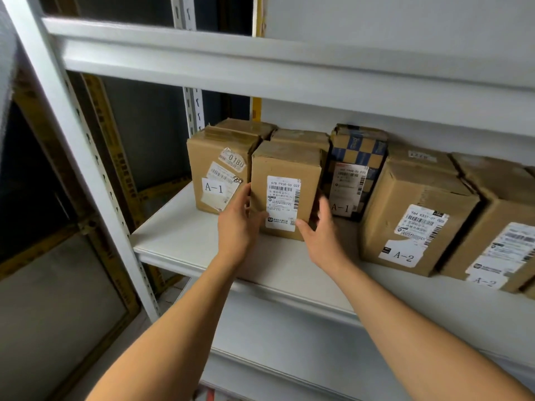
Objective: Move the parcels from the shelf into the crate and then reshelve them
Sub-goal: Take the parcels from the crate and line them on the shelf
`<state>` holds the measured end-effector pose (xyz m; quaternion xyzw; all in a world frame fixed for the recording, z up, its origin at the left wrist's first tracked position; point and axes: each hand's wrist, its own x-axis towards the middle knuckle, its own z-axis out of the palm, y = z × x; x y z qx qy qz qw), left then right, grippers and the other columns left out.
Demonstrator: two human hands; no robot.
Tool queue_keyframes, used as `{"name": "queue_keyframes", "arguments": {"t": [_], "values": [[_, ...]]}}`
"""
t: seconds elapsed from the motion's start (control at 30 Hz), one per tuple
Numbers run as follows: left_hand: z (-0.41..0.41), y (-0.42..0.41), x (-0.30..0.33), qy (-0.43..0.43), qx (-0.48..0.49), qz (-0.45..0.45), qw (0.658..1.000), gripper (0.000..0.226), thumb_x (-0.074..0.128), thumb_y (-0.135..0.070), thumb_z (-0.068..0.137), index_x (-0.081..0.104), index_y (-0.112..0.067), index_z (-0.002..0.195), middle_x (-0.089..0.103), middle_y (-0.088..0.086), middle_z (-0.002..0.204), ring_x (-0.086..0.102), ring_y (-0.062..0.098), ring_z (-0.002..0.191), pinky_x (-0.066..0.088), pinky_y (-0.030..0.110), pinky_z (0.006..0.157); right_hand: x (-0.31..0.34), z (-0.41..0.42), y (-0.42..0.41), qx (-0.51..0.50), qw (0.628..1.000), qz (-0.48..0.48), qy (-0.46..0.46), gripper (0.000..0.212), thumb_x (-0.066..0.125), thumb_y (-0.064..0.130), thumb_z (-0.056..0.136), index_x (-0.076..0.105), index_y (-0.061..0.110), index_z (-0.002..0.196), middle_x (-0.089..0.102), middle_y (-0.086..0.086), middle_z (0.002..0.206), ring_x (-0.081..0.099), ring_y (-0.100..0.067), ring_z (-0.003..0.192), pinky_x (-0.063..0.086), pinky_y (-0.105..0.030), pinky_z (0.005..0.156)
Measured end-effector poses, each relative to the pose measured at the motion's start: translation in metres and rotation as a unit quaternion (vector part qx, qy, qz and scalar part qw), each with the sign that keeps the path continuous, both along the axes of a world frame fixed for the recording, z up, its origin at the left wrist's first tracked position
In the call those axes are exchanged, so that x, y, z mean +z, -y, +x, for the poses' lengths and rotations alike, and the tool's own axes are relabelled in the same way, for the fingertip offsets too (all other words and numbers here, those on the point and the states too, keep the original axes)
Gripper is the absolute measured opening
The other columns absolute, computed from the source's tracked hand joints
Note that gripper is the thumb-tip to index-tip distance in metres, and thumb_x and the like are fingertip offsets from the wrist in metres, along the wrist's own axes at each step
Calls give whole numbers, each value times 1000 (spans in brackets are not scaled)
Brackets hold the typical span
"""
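Observation:
A small brown parcel (285, 180) with a white barcode label stands upright on the white shelf (185, 238). My left hand (236, 224) lies against its left side with straight fingers, thumb on the front. My right hand (321, 227) lies against its right side, thumb at the lower front corner. Left of it stands a brown parcel marked A-1 (217, 175). To the right is a blue-checked parcel marked A-1 (354, 172), then a larger brown parcel marked A-2 (417, 215). No crate is in view.
Another A-2 parcel (500, 235) sits at the far right, cut by the frame edge. More boxes stand behind the front row. The upper shelf board (260, 68) hangs close above. A perforated white upright (95, 180) stands on the left, and a lower shelf (289, 342) lies below.

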<state>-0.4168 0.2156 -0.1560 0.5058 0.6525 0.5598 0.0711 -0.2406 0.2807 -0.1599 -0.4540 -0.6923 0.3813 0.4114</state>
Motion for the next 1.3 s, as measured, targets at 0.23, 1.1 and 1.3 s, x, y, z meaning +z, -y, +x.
{"name": "queue_keyframes", "arguments": {"t": [0.23, 1.1, 1.3], "values": [[-18, -7, 1, -25, 78, -22, 996, 51, 87, -28, 80, 59, -32, 123, 67, -6, 110, 67, 19, 93, 61, 42, 80, 4, -16, -2, 9, 1000, 13, 9, 80, 69, 13, 102, 23, 21, 166, 44, 18, 137, 44, -3, 129, 36, -20, 103], [188, 68, -14, -133, -114, -31, 984, 42, 72, -30, 99, 66, -16, 137, 70, 5, 132, 66, 24, 118, 51, 35, 100, -7, 209, 112, -60, 996, 56, 45, 48, 70, 20, 101, 58, 27, 147, 66, 8, 138, 66, -10, 122, 51, -26, 107], [364, 114, -26, -148, -278, -20, 949, 39, 74, -23, 98, 68, -16, 136, 71, 1, 132, 67, 17, 119, 44, 14, 100, -37, 398, 209, -195, 978, 19, 70, 48, 65, 26, 104, 53, 30, 151, 60, 13, 146, 58, -7, 128, 49, -22, 107]]}}
